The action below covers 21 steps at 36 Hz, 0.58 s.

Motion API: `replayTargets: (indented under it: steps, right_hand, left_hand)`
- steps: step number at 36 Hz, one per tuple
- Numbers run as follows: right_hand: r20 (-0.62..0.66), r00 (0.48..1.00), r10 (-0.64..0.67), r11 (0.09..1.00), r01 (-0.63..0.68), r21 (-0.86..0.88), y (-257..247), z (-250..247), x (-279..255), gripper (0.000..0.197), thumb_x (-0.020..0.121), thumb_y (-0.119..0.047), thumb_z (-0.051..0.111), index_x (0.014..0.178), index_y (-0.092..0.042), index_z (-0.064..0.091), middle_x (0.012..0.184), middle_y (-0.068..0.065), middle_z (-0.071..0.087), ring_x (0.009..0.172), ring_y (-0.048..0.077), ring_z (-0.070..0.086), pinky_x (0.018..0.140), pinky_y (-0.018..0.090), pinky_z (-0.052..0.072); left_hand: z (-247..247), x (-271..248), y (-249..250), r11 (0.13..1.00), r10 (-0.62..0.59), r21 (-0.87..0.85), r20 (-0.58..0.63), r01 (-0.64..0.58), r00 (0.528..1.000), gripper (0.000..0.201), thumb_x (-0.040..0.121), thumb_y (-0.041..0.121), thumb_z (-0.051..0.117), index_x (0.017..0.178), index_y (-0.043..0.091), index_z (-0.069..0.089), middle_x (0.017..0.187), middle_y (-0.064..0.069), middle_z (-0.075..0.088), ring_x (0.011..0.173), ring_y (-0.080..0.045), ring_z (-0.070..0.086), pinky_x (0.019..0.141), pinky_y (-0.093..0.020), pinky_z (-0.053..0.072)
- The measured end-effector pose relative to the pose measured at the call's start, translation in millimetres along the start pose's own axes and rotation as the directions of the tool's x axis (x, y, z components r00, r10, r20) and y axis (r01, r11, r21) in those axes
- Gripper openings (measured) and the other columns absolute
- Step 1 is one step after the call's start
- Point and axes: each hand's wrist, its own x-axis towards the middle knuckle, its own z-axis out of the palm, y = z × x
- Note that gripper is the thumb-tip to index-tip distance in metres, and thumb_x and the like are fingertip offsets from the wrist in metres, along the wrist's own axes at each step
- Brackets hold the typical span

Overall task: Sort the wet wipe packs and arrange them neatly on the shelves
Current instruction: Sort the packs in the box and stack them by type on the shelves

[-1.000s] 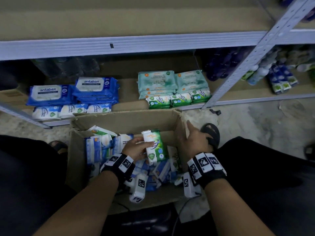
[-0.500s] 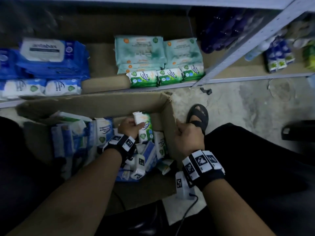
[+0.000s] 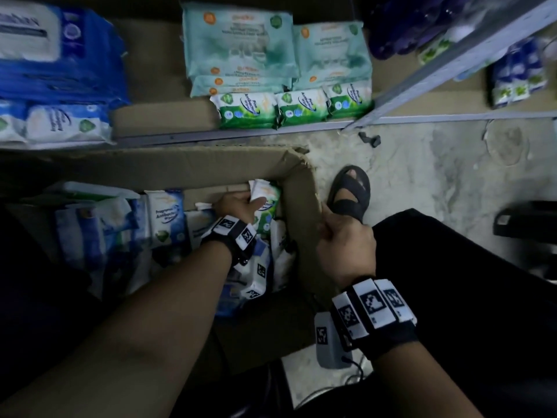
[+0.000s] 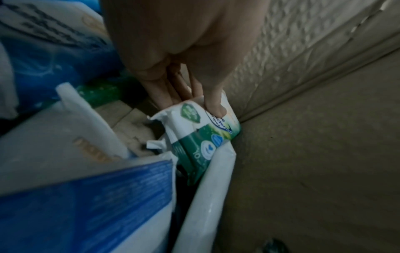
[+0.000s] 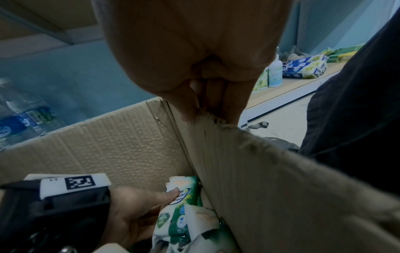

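Observation:
A green-and-white wet wipe pack [image 3: 266, 203] stands upright in the far right corner of the cardboard box [image 3: 193, 170]. My left hand [image 3: 241, 202] grips it, thumb on its front and fingers behind; the left wrist view shows the same pack [image 4: 201, 130] pinched at its top by that hand [image 4: 194, 99]. My right hand [image 3: 340, 236] pinches the box's right wall at its torn rim [image 5: 216, 118]. More blue and white packs [image 3: 164, 215] fill the box. On the shelf stand three green packs [image 3: 295, 108] before teal packs [image 3: 241, 46].
Blue packs [image 3: 60, 55] and small blue-white packs [image 3: 63, 123] sit at the shelf's left, with a bare gap [image 3: 162, 116] between them and the green row. A grey shelf post [image 3: 452, 64] slants at right. My sandalled foot [image 3: 349, 191] rests beside the box on the concrete floor.
The view has tipped down and closed in on the box. My left hand carried the green pack toward the box's far right corner, and my right hand curled onto the box wall.

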Motion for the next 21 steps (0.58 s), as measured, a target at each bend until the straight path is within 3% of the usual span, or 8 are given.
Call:
replayTargets:
  steps: [3,7,11,14,16,18,21]
  right_hand:
    - [-0.01,1.0,0.001,1.0,0.0,0.002,-0.5,-0.6,-0.7,0.036,0.091,-0.021,0.056,0.123,-0.032,0.067,0.107,0.017,0.068,0.101,0.039,0.06,0.084,0.038,0.05]
    - [-0.001,1.0,0.015,1.0,-0.015,0.014,-0.4,0.3,0.2,0.035,0.092,-0.024,0.056,0.125,-0.035,0.066,0.11,0.017,0.067,0.103,0.038,0.06,0.086,0.036,0.049]
    - [-0.011,1.0,0.017,0.999,-0.016,0.035,0.2,1.6,0.0,0.035,0.094,-0.026,0.055,0.124,-0.039,0.065,0.112,0.017,0.065,0.103,0.04,0.06,0.083,0.035,0.049]
    - [-0.014,1.0,0.012,0.999,-0.012,0.032,-0.8,2.7,-0.1,0.036,0.094,-0.027,0.054,0.126,-0.041,0.063,0.112,0.018,0.066,0.104,0.04,0.059,0.083,0.036,0.05]
    - [-0.016,1.0,0.006,1.0,-0.005,0.027,-1.7,2.5,-0.3,0.035,0.094,-0.027,0.054,0.126,-0.038,0.064,0.111,0.017,0.066,0.105,0.04,0.059,0.082,0.035,0.049]
    - [-0.015,1.0,0.003,1.0,-0.002,0.021,-1.6,2.4,-1.6,0.036,0.094,-0.026,0.054,0.127,-0.036,0.064,0.112,0.016,0.066,0.106,0.04,0.059,0.083,0.035,0.049]
    - [-0.021,1.0,0.021,0.999,-0.02,0.036,-1.5,2.4,-1.3,0.038,0.094,-0.027,0.054,0.13,-0.039,0.061,0.115,0.018,0.064,0.107,0.04,0.058,0.085,0.035,0.049]
  left_hand:
    - [1.0,2.0,-3.2,1.0,0.006,0.014,-0.044,-0.005,0.999,0.04,0.078,0.039,0.082,0.101,0.006,0.076,0.103,-0.012,0.074,0.098,-0.028,0.067,0.089,-0.039,0.053]
    - [1.9,2.9,-2.6,0.994,0.036,0.103,-0.07,-0.028,0.997,0.05,0.071,0.039,0.086,0.103,0.005,0.07,0.107,-0.013,0.071,0.103,-0.029,0.065,0.089,-0.04,0.052]
    - [0.3,-9.2,-1.0,0.956,0.212,0.241,-0.172,-0.168,0.962,0.053,0.063,0.041,0.089,0.091,0.017,0.051,0.1,-0.008,0.058,0.088,-0.026,0.057,0.073,-0.036,0.047]
    - [-1.4,-25.2,-1.2,0.831,0.379,0.429,0.027,-0.353,0.925,0.034,0.072,0.043,0.083,0.08,0.022,0.057,0.083,0.002,0.053,0.077,-0.021,0.054,0.064,-0.029,0.036]
    - [0.1,-31.9,-2.7,0.737,0.421,0.491,0.203,-0.464,0.884,0.034,0.074,0.049,0.08,0.084,0.02,0.065,0.08,0.0,0.059,0.078,-0.022,0.058,0.064,-0.028,0.039]
    - [3.3,-35.9,-4.2,0.695,0.428,0.513,0.269,-0.505,0.863,0.04,0.076,0.048,0.078,0.095,0.015,0.067,0.092,-0.006,0.065,0.089,-0.026,0.06,0.071,-0.031,0.044]
    - [8.2,-39.6,-4.8,0.655,0.439,0.544,0.292,-0.525,0.85,0.043,0.077,0.044,0.078,0.102,0.012,0.066,0.107,-0.009,0.061,0.099,-0.029,0.058,0.079,-0.033,0.046]
